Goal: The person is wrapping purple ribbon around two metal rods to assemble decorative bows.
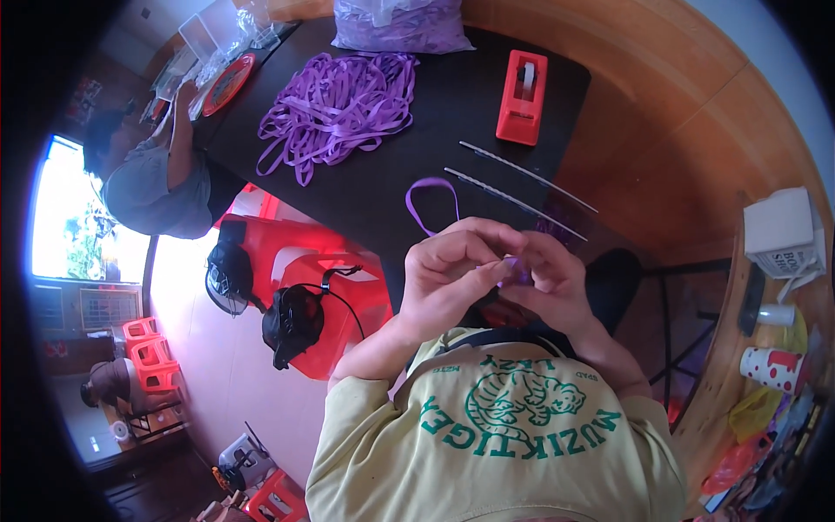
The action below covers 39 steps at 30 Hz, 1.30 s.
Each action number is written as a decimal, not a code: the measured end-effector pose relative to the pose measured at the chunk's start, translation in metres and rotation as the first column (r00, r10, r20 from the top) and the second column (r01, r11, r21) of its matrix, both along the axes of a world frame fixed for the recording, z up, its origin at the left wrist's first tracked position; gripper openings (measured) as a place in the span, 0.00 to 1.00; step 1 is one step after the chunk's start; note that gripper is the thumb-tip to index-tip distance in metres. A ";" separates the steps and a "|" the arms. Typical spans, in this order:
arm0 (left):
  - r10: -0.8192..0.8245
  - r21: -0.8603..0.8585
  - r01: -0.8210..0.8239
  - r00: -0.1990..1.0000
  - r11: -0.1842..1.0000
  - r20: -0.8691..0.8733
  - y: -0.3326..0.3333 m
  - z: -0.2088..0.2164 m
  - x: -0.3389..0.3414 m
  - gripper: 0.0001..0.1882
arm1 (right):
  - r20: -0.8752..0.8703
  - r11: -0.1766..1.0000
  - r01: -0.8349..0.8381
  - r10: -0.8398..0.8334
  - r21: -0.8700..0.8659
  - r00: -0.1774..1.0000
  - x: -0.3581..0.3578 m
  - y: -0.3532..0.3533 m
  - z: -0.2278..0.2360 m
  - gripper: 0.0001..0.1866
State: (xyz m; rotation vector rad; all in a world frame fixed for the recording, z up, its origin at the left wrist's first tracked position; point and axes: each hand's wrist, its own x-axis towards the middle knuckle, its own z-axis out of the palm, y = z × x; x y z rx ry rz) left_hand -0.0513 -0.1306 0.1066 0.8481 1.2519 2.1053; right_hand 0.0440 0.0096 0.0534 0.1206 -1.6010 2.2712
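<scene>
In front of my chest, my left hand (457, 274) and my right hand (552, 280) meet with bent fingers. Between their fingertips they pinch a length of purple ribbon (515, 270), bunched small and partly covered by the fingers. A loop of purple ribbon (432, 184) sticks up beyond my left hand over the dark table edge; whether it joins the pinched piece is hidden. Two thin pale rods (528, 177) lie slanting and side by side just past my hands. Farther off on the table is a large tangled heap of purple ribbons (344, 109).
A red tape dispenser (522, 97) stands at the dark table's (444, 96) far right. A clear bag of purple material (400, 24) lies at the back. Left of me, a red stool (348, 304) bears black bags (296, 322). Another person (161, 187) sits at the table's left.
</scene>
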 end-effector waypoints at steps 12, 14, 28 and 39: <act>-0.555 -0.243 0.571 0.821 0.784 0.138 0.031 -0.043 0.034 0.25 | 0.039 0.906 0.089 -0.116 0.415 0.992 0.061 0.095 0.035 0.05; -0.493 -0.190 0.552 0.822 0.812 0.283 0.051 -0.060 0.051 0.25 | 0.044 0.898 0.050 -0.077 0.437 0.996 0.062 0.104 0.033 0.04; -0.203 -0.075 0.328 0.731 0.942 0.651 0.126 -0.116 0.063 0.08 | 0.051 0.672 0.062 -0.148 0.738 0.988 0.030 0.168 -0.003 0.06; -0.034 -0.087 0.096 0.840 0.991 0.542 0.136 -0.137 0.050 0.10 | 0.007 0.751 0.146 -0.197 0.644 0.980 0.002 0.173 -0.018 0.06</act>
